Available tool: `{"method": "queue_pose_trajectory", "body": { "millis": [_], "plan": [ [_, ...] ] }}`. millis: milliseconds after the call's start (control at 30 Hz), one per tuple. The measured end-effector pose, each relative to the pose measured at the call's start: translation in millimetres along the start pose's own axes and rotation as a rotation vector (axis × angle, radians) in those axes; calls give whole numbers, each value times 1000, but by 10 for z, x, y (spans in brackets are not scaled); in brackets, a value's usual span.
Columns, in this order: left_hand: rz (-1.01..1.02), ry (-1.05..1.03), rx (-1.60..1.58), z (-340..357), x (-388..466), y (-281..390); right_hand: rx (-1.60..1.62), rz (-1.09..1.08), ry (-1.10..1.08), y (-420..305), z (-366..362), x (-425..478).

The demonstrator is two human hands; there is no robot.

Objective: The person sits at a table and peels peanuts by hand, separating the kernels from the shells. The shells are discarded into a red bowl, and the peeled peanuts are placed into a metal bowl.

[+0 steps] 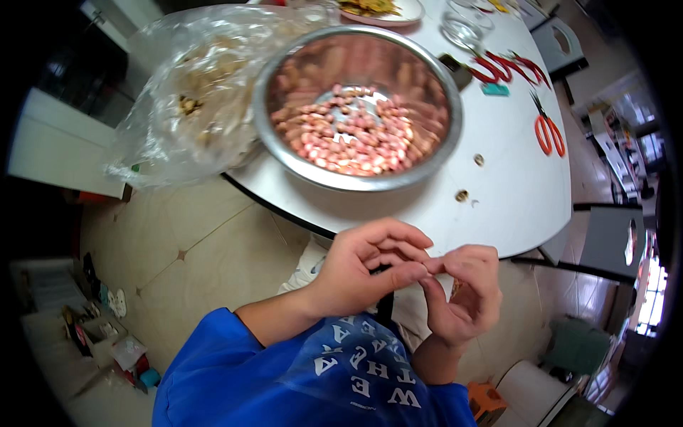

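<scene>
In front of my chest, at the table's near edge, the fingertips of my left hand point(373, 267) and my right hand point(469, 293) meet in a pinch. Whatever lies between those tips is too small and covered to make out. A small brown piece point(456, 288), apparently peanut shell, shows within the curled fingers of my right hand. Beyond the hands stands a steel bowl point(357, 184) with many shelled pink peanuts point(352, 144) over its bottom. Left of it, a clear plastic bag point(197, 101) holds tan peanuts in the shell, seen blurred through the film.
On the white table point(512, 213) lie shell bits point(462, 196), orange-handled scissors point(549, 133), red chillies point(501, 66) and a teal block point(494, 89). A plate of food point(384, 13) and a glass dish point(461, 29) stand farther back. Grey chairs point(608, 240) are at the right.
</scene>
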State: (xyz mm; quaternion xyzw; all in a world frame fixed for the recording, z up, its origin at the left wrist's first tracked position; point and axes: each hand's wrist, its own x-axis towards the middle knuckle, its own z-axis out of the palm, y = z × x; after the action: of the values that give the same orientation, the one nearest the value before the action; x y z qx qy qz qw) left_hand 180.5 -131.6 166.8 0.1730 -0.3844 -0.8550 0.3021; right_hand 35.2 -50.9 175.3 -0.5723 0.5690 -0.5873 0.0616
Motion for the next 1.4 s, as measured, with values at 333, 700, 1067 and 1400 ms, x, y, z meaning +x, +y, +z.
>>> {"method": "queue_pose_trajectory", "body": {
  "millis": [333,700,1067,1400],
  "plan": [
    [239,74,129,-240,-399,307,51,-222,-306,-281,365,282],
    [716,356,713,-757,-734,956,-109,-33,159,-383,801,830],
    [754,976,1590,-1834,-293,1751,255,-379,-259,-554,1220,651],
    [276,921,2115,-1851,-109,2030,620,-242,-636,-561,1991,239]
  ]
}}
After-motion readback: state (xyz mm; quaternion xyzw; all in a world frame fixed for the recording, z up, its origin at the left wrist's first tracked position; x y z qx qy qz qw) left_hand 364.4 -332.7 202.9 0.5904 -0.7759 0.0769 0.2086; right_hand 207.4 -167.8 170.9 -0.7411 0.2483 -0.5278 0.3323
